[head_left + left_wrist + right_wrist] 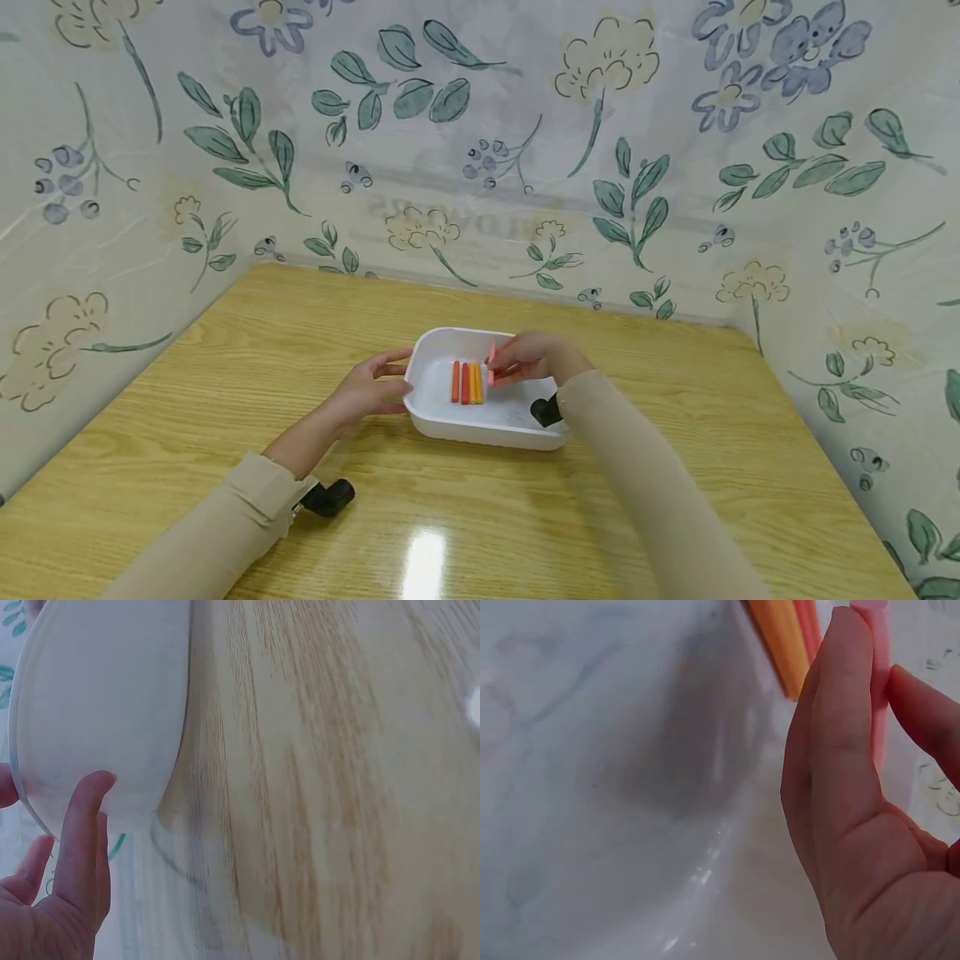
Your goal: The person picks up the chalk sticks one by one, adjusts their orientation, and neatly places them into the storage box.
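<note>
A white plastic tray [487,433] stands on the table, a row of crayons [466,383] in orange, red and yellow-orange lying side by side in it. My left hand [367,387] is at the tray's left end, its fairly straight, spread fingers touching the wall and rim. In the left wrist view one finger [86,814] lies against the outer wall. Over the tray, just right of the row, my right hand [528,357] pinches a pink crayon [880,712] between thumb and fingers. That crayon is held apart from the others. The right hand and sleeve hide part of the tray's right side.
The wood-grain table [360,533] extends around the tray. Behind it and at both sides hangs a floral-patterned sheet [480,167]. A black wrist camera [330,497] sits under the left sleeve, and another black camera [546,411] is beside the right cuff.
</note>
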{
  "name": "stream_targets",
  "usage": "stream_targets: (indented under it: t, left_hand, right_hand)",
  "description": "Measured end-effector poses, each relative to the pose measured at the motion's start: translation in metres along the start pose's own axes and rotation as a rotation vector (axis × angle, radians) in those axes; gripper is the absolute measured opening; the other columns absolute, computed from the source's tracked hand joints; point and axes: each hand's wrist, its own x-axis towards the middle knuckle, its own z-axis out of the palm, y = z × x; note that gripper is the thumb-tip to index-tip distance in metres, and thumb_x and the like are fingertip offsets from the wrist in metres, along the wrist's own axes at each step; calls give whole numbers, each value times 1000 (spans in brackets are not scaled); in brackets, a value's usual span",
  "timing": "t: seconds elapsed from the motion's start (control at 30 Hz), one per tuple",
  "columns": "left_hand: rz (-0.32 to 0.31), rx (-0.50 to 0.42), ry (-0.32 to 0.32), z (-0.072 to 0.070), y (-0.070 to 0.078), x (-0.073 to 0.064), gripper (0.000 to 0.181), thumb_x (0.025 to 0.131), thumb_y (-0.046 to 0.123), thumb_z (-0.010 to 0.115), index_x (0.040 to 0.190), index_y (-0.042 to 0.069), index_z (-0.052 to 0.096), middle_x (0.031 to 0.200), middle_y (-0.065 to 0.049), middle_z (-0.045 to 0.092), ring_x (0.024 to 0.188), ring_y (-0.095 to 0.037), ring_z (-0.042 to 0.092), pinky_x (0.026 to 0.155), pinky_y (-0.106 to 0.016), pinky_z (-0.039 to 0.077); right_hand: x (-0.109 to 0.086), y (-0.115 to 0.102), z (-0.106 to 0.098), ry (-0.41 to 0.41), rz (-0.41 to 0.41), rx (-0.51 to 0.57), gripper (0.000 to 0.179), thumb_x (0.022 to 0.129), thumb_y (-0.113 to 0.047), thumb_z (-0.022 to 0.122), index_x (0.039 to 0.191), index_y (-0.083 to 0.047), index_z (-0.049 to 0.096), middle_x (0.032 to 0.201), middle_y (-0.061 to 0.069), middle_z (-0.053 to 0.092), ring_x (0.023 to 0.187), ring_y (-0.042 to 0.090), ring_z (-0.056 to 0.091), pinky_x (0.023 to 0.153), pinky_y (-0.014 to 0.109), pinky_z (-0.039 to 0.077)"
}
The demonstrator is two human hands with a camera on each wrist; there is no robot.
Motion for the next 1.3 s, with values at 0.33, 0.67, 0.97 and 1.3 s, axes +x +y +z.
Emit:
stream_targets:
  t: [0.33,0.67,0.97,1.3]
  left_hand:
    - [4,-6,-5,0,0,-1,62,89,1,55,145,4,28,137,-27,33,114,-42,48,82,-44,53]
    - [10,-24,-7,1,-2,0,62,89,0,55,145,3,27,137,-27,32,114,-43,48,82,-44,53]
    - [14,-21,-4,1,-4,1,62,89,-1,54,145,3,27,138,-28,32,115,-44,47,83,-45,52]
    - [13,-10,-1,3,-3,0,62,89,0,54,145,2,27,137,-28,32,114,-44,47,81,-42,54]
  right_hand:
    - [11,9,12,86,48,-85,6,85,5,62,90,8,63,78,14,64,67,22,62,76,31,56]
    - [9,9,14,111,28,-128,16,84,4,64,99,9,65,84,15,65,70,22,62,76,31,56]
    - [-4,4,1,121,-76,-62,31,86,1,62,115,6,56,97,16,61,81,24,62,81,34,55]
    - [-30,-1,-9,110,-245,54,40,90,0,57,128,8,49,123,26,53,83,23,63,93,40,47]
